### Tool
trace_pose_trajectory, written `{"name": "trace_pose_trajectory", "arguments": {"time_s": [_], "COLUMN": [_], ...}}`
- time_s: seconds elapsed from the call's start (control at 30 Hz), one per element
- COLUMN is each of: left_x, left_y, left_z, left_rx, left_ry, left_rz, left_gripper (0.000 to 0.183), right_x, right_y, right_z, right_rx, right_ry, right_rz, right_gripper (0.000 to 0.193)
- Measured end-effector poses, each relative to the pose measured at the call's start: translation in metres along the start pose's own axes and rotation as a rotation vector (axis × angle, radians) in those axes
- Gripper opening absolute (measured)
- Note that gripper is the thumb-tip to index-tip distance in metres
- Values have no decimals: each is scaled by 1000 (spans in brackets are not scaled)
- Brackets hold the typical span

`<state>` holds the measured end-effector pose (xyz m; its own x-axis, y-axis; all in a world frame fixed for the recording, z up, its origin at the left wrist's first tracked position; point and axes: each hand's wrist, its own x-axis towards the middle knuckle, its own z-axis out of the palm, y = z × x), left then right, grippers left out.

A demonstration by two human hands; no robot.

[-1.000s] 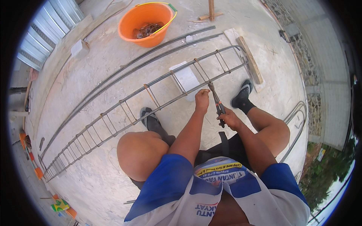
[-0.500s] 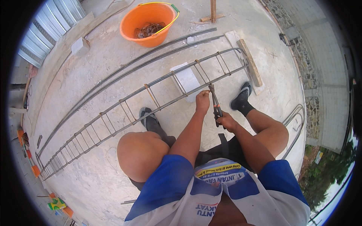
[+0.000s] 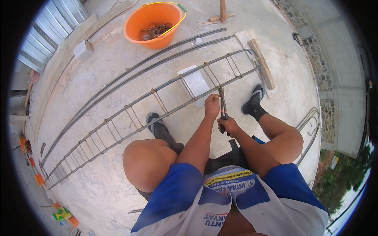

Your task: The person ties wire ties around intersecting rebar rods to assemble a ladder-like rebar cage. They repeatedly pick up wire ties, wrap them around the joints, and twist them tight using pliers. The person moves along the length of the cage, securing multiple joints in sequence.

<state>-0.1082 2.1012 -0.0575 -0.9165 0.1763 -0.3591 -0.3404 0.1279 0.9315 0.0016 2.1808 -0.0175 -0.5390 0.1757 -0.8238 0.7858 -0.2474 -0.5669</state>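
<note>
A long rebar cage [image 3: 136, 118] of steel bars joined by rusty stirrups runs from the lower left to the upper right in front of me. My right hand [image 3: 229, 126] is wrapped round the handles of long pincers [image 3: 223, 106]. The jaws of the pincers are at the cage's near bar, beside a stirrup [image 3: 212, 74]. Just left of the jaws, my left hand [image 3: 212, 106] is closed, fingertips close under the same bar. Whatever it pinches is too small to make out.
A white block [image 3: 195, 83] lies beneath the cage. Beyond are loose rebars [image 3: 157, 56] and an orange bucket [image 3: 136, 21] with rusty scraps inside. A wooden plank [image 3: 262, 65] lies by the cage's right end; bent bars [image 3: 309, 128] are at right. My feet straddle the near side.
My right hand has shifted slightly left, and the pincers' handles have swung with it to stand more upright. The left hand stays almost in place by the bar.
</note>
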Motion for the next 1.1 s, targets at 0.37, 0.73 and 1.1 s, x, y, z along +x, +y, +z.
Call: {"name": "trace_pose_trajectory", "arguments": {"time_s": [0.37,0.73,1.1], "left_x": [1,36,25], "left_y": [11,71,249], "left_z": [-5,-31,-118], "left_rx": [193,244,-250], "left_ry": [-16,-252,-92], "left_rz": [70,-34,-63], "left_gripper": [25,26,22], "right_x": [-13,-31,-10], "right_y": [-14,-36,-95], "right_z": [15,-25,57], "right_rx": [127,207,-825], "right_ry": [-8,-459,164], "right_rz": [138,155,-680], "right_gripper": [35,45,52]}}
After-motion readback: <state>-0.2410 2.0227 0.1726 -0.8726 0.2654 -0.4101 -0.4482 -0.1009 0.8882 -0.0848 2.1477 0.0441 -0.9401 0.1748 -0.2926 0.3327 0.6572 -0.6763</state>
